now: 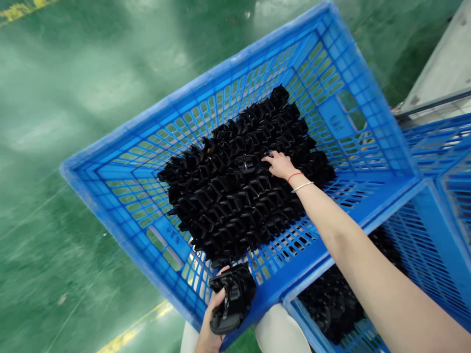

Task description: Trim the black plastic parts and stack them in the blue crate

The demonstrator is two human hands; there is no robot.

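Note:
Near the bottom of the view, my left hand is wrapped round a black moulded plastic part, thumb on top. It may be more than one part stacked; I cannot tell. My right hand reaches over the rows of similar black plastic parts, index finger stretched out and the other fingers partly hidden. One black part lies flatter than the others, just left of my right fingertips. All these rows stand packed in a large blue plastic crate with lattice walls.
A second blue crate with dark parts in it adjoins at the lower right, and more blue lattice crate walls stand beyond. The green floor carries a yellow line. My pale-clothed leg is against the crate's near side.

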